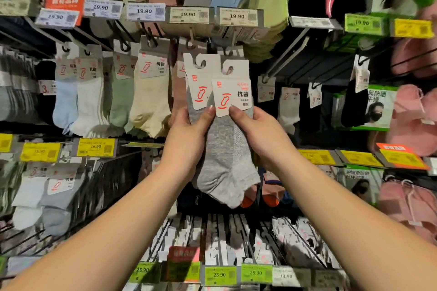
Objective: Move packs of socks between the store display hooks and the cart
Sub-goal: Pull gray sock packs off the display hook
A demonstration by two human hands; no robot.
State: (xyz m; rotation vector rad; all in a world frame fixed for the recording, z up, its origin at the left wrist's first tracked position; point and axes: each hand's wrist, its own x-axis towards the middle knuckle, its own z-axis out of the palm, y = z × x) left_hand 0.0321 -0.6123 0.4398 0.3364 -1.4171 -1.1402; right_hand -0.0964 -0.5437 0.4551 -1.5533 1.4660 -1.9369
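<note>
Left hand [189, 134] grips left grey sock pack [197, 92], thumb on card; right hand [257, 134] pinches right grey sock pack [233, 98] — both upright, hanger holes just below display hook [228, 51], long axis vertical, hands equally near.

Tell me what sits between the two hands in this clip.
In the head view, two grey sock packs, their card headers overlapping, sit between the left hand and right hand; both hands grip them.
</note>
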